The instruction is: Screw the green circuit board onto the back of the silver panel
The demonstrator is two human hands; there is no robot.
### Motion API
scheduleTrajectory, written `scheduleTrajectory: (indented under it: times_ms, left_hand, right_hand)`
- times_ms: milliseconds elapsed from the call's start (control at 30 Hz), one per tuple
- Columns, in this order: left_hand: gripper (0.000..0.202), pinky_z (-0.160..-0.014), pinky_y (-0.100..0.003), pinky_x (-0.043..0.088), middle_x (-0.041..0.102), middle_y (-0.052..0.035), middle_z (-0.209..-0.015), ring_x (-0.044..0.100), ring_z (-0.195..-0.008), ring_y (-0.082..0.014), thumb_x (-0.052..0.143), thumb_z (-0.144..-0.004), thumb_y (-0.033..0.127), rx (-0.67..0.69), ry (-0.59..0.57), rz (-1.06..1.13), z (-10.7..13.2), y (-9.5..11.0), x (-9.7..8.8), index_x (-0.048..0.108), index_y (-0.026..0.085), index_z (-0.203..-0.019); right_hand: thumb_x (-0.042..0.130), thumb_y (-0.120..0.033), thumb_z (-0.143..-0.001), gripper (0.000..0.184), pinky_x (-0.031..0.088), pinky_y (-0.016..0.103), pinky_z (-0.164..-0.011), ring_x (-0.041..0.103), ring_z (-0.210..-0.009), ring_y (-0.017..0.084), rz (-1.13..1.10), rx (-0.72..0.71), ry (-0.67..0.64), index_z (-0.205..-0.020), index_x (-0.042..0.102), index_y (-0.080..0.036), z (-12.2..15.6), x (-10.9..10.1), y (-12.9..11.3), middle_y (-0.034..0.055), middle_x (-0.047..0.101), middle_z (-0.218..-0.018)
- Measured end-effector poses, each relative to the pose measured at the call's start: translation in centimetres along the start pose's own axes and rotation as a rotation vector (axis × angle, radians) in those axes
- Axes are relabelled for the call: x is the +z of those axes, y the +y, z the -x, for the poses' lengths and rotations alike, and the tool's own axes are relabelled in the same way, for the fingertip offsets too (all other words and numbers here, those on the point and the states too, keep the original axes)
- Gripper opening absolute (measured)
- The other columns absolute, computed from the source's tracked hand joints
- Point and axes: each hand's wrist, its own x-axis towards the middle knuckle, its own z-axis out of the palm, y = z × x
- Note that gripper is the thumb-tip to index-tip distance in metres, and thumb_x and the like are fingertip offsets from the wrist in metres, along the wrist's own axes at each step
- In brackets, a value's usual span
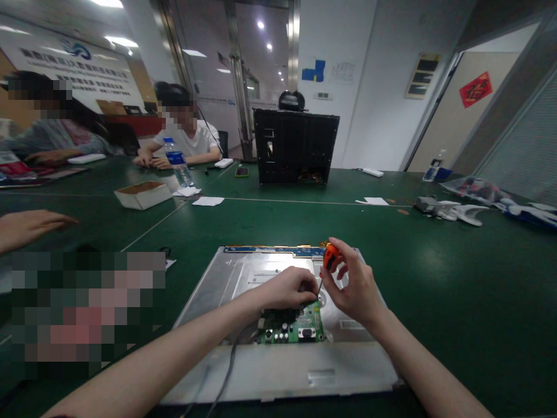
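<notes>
A flat metal display panel [204, 360] lies back side up in front of me, with a green circuit board [311, 319] on its middle. My right hand [354, 287] grips an orange and black screwdriver [331, 256] by its handle. The shaft slants down to the upper right corner of the board. My left hand [293, 287] reaches over the board, its fingers pinched together right beside the screwdriver tip. Whatever lies between those fingertips is hidden. A grey cable [230, 371] runs from the board toward me. Along the panel's far edge sits a narrow blue board strip [261, 249].
Beyond the panel stands a black monitor housing [296, 148] on the green table [435, 290]. A white box [143, 194] and a water bottle [176, 162] are at left. Plastic bags [474, 191] lie at right. Co-workers sit at left; another person's hand [35, 226] extends in.
</notes>
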Motion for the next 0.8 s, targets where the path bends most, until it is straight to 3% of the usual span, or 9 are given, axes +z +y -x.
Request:
scheduleTrajectory:
  times_ms: [200,500,800]
  left_hand:
    - [0.009,-0.064,-0.023,0.043,0.068,-0.0021,-0.075,0.059,-0.069,-0.0159,0.064,-0.078,0.010,0.002,0.005,-0.006,-0.06,-0.22,0.08,0.070,0.012,-0.084]
    - [0.008,-0.064,-0.023,0.042,0.066,-0.0020,-0.074,0.059,-0.069,-0.0159,0.064,-0.078,0.009,0.002,0.012,0.000,0.06,-0.10,0.08,0.069,0.011,-0.083]
    - [0.004,-0.065,-0.022,0.042,0.065,0.0002,-0.072,0.058,-0.068,-0.0150,0.066,-0.078,0.011,0.013,0.015,0.014,0.04,-0.04,0.03,0.068,0.012,-0.081]
  right_hand:
    - [0.057,-0.020,-0.092,0.052,0.049,0.021,-0.047,0.057,-0.058,0.012,-0.001,-0.012,-0.004,-0.140,0.039,-0.026,-0.13,0.01,0.25,0.0003,0.060,-0.085]
    - [0.055,-0.019,-0.091,0.055,0.049,0.023,-0.048,0.055,-0.052,0.011,-0.016,0.002,-0.014,-0.144,0.037,-0.020,-0.15,-0.04,-0.22,-0.0003,0.061,-0.077]
    - [0.054,-0.019,-0.091,0.056,0.049,0.022,-0.048,0.055,-0.053,0.011,-0.012,0.022,-0.023,-0.143,0.036,-0.021,-0.06,0.01,-0.12,-0.0009,0.060,-0.078]
